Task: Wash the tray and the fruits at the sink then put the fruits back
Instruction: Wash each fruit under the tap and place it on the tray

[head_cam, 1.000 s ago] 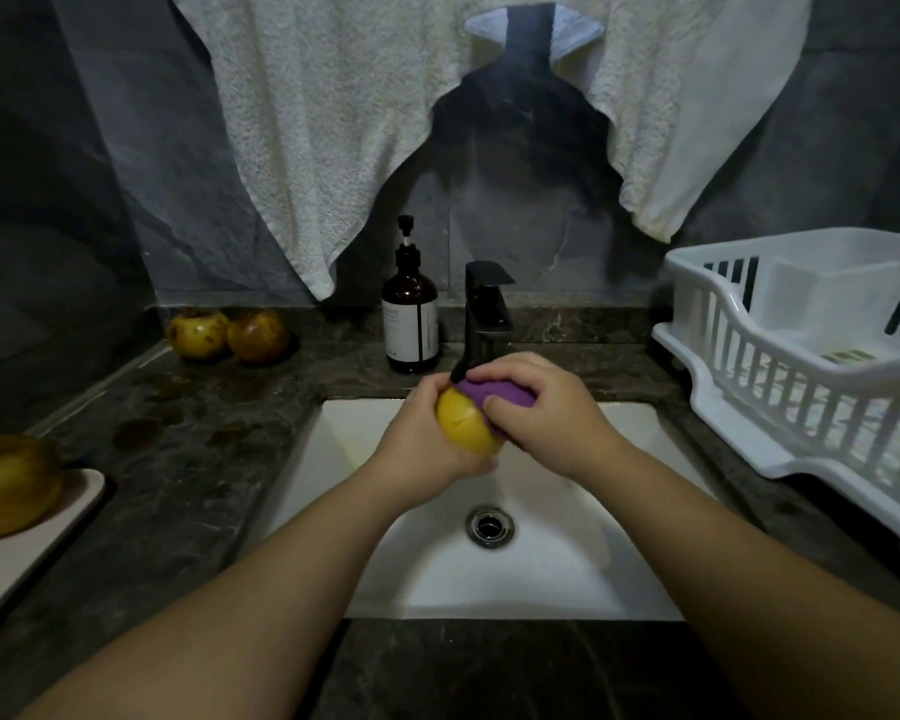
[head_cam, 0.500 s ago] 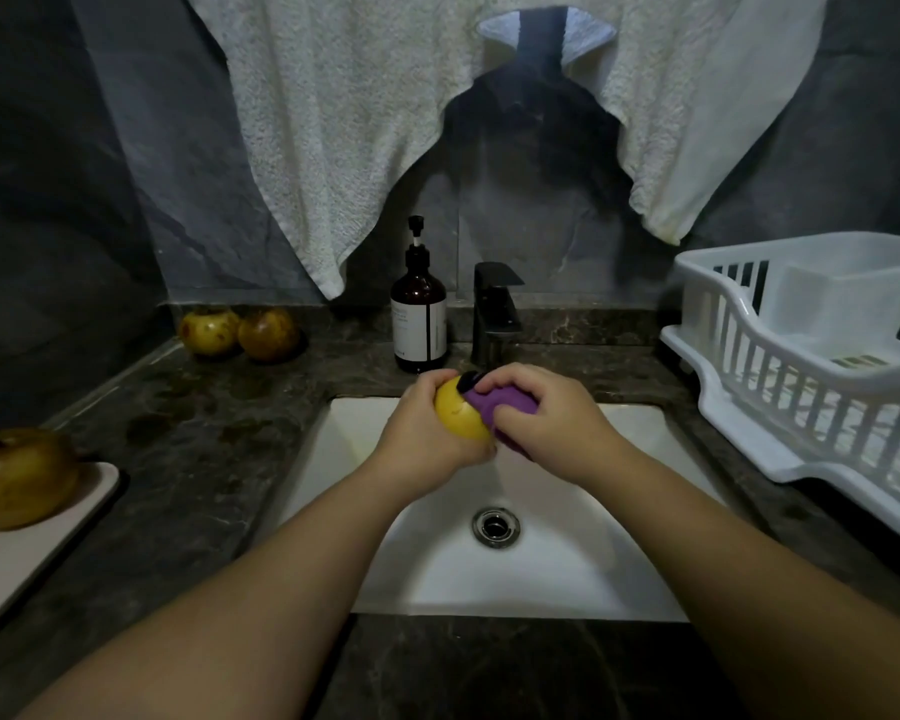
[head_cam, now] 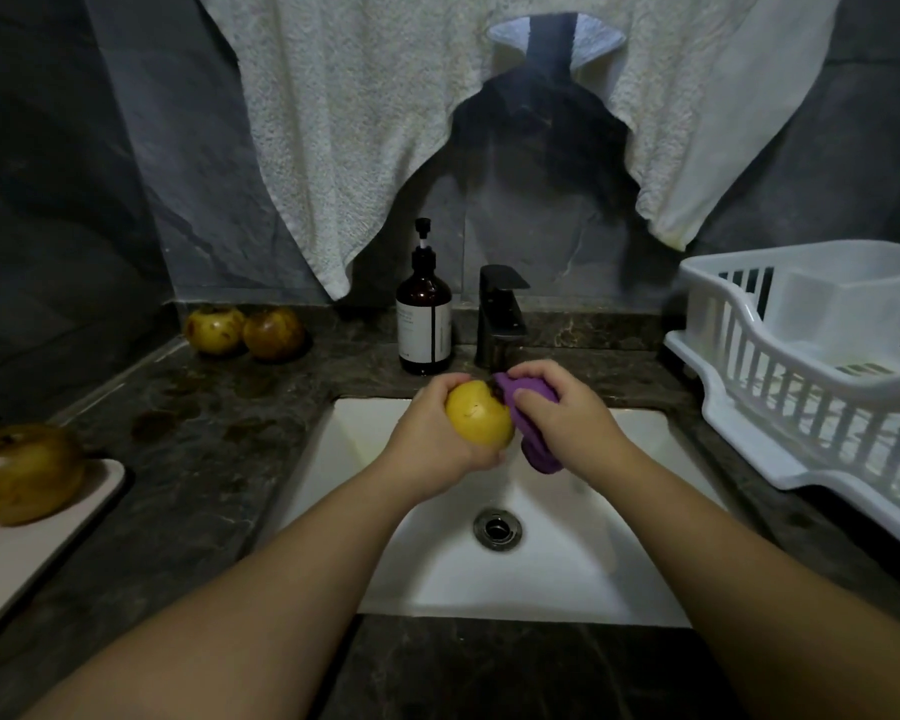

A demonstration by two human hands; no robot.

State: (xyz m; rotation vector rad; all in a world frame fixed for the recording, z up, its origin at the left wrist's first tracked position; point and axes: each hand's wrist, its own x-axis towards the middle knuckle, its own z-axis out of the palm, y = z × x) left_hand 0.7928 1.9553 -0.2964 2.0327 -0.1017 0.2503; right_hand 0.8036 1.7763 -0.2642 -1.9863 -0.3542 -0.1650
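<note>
Over the white sink (head_cam: 567, 579) my left hand (head_cam: 432, 433) grips a yellow fruit (head_cam: 476, 417) from the left and below. My right hand (head_cam: 562, 420) holds a purple cloth (head_cam: 533, 449) pressed against the fruit's right side, and the cloth's end hangs below my fingers. A pale tray (head_cam: 37, 532) lies at the left edge of the counter with one brownish fruit (head_cam: 22, 472) on it. Two more spotted fruits (head_cam: 245, 330) sit at the back left corner of the counter.
A brown pump bottle (head_cam: 423, 314) and a black faucet (head_cam: 500, 317) stand behind the sink. A white dish rack (head_cam: 811, 376) fills the counter on the right. A white towel (head_cam: 365, 122) hangs on the wall above. The drain (head_cam: 496, 528) lies in the basin's middle.
The purple cloth has slid from the top of the fruit down its right side, uncovering more of the yellow skin. Both hands have stayed over the sink.
</note>
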